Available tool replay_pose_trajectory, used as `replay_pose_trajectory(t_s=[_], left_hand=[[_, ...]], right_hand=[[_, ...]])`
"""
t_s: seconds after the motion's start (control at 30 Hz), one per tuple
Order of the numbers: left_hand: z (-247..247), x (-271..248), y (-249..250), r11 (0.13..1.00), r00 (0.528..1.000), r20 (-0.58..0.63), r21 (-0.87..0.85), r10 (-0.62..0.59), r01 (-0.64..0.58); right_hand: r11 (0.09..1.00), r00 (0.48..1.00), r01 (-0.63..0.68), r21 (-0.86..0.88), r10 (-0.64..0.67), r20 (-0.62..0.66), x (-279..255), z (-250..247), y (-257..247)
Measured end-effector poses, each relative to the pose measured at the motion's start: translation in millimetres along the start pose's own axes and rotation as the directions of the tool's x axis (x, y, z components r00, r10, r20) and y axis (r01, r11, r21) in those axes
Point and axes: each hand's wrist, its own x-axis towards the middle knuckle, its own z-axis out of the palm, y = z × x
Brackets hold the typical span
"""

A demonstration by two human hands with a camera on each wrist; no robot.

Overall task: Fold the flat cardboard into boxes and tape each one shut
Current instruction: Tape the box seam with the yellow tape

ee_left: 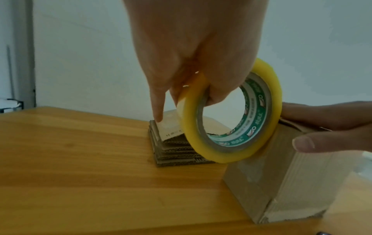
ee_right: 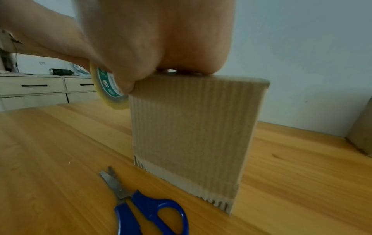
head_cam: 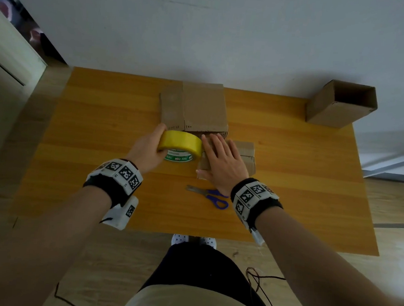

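Note:
A small folded cardboard box stands upright in the middle of the wooden table. My right hand lies flat on its top with straight fingers, the thumb over the left edge. My left hand grips a yellow tape roll with a green-printed core, fingers curled through its hole, and holds it against the box's left upper edge. A stack of flat cardboard lies just behind.
Blue-handled scissors lie on the table in front of the box. An open-topped cardboard box stands at the far right corner. A white wall is behind the table; drawers are off to the left.

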Motion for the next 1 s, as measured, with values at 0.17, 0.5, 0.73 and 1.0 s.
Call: replay_pose_trajectory(t_s=[0.17, 0.5, 0.73, 1.0], left_hand=[[-3, 4, 2, 0.994, 0.999, 0.046, 0.103, 0.017, -0.022], [-1, 2, -24, 0.995, 0.977, 0.199, 0.078, -0.078, 0.063], [-12, 5, -12, 0.999, 0.957, 0.288, -0.029, -0.021, 0.031], [-8, 7, -11, 0.997, 0.919, 0.392, 0.052, 0.029, -0.053]], right_hand=[[0.999, 0.999, 0.031, -0.008, -0.031, -0.016, 1, 3, 4], [0.999, 0.999, 0.035, -0.018, -0.036, -0.022, 1, 4, 16], [0.999, 0.998, 0.048, -0.005, -0.048, -0.027, 0, 2, 19], [0.999, 0.999, 0.043, 0.013, -0.043, -0.026, -6, -2, 20]])
